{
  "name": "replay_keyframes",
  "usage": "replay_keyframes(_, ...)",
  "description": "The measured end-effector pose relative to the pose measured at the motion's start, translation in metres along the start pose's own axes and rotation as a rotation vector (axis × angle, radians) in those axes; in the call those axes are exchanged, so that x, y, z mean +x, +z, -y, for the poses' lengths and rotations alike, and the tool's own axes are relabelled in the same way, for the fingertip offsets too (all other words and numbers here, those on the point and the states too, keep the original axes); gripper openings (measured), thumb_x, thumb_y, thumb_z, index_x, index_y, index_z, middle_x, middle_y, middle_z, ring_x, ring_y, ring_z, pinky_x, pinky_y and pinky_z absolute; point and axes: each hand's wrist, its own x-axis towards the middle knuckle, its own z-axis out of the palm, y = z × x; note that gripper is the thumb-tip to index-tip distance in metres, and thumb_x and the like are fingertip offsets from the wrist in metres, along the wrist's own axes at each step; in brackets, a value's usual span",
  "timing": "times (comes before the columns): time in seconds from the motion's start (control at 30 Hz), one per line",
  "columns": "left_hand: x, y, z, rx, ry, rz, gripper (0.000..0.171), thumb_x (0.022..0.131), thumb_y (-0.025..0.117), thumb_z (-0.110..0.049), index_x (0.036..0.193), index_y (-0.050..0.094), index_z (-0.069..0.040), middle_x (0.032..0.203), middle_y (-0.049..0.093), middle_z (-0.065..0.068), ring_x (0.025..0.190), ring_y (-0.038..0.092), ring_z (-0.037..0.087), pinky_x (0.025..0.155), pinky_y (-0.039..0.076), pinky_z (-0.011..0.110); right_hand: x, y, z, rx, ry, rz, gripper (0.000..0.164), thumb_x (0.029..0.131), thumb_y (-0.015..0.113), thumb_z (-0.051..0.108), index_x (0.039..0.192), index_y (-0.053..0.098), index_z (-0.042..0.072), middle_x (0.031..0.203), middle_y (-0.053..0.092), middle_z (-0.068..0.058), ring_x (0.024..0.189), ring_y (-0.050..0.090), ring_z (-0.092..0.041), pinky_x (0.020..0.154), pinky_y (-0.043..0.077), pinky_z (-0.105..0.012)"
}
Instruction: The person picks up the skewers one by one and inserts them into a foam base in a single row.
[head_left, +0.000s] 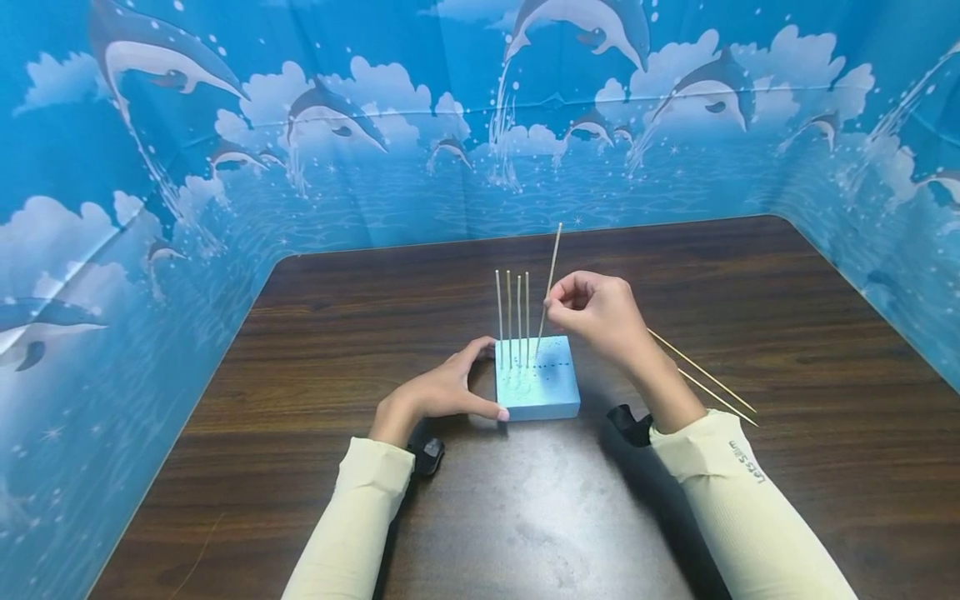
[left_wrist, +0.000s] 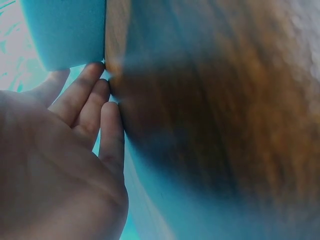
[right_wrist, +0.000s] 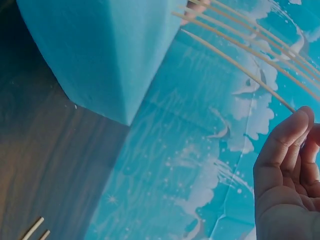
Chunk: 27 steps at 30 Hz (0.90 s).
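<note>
Pale sleeves reach in, pinched stick over foam block

Pinched stick looks light, stiff and snappable; taking hold lower would probably bend it least. Right hand, between one and two o'clock of the block, pinches it with thumb and fingertips; tip contact unclear. Left hand, at nine o'clock, spans the likely dentable block between thumb and fingers, beside four upright sticks
</note>
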Motion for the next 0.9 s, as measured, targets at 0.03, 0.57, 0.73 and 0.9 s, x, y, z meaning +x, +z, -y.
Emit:
replay_keyframes(0.03,0.0,0.0,0.0,-0.002,0.0,-0.001,0.114,0.071,0.085,-0.047,0.158,0.017,-0.019,0.159,0.028,0.005,0.148,0.023,0.022,0.119,0.022,0.049,0.0,0.002,0.0,0.001,0.003,0.005,0.002,0.085,0.068,0.005,0.084,0.068,0.004,0.074,0.068,-0.006,0.064,0.059,-0.013,0.056,0.047,-0.02)
replay_keyframes(0.57,0.0,0.0,0.0,-0.006,0.0,-0.007,0.113,0.071,0.086,-0.047,0.157,0.018,-0.019,0.159,0.03,0.005,0.148,0.024,0.021,0.119,0.021,0.049,-0.003,0.01,-0.001,-0.069,-0.009,0.057,0.003,0.086,0.066,0.008,0.086,0.068,0.005,0.072,0.067,-0.003,0.065,0.059,-0.017,0.056,0.046,-0.025)
replay_keyframes(0.73,0.0,0.0,0.001,-0.007,0.002,-0.011,0.113,0.07,0.086,-0.047,0.157,0.019,-0.02,0.158,0.03,0.004,0.147,0.024,0.021,0.119,0.021,0.049,-0.005,0.012,-0.004,-0.073,-0.002,0.076,0.004,0.086,0.066,0.009,0.086,0.068,0.006,0.072,0.066,-0.002,0.065,0.059,-0.017,0.056,0.046,-0.026)
replay_keyframes(0.9,0.001,0.0,0.001,-0.006,0.006,-0.015,0.112,0.07,0.086,-0.047,0.156,0.02,-0.02,0.157,0.032,0.004,0.147,0.026,0.02,0.119,0.021,0.048,-0.007,0.014,-0.006,-0.075,-0.011,0.088,0.004,0.086,0.066,0.009,0.086,0.067,0.006,0.072,0.066,-0.002,0.064,0.058,-0.017,0.055,0.045,-0.026)
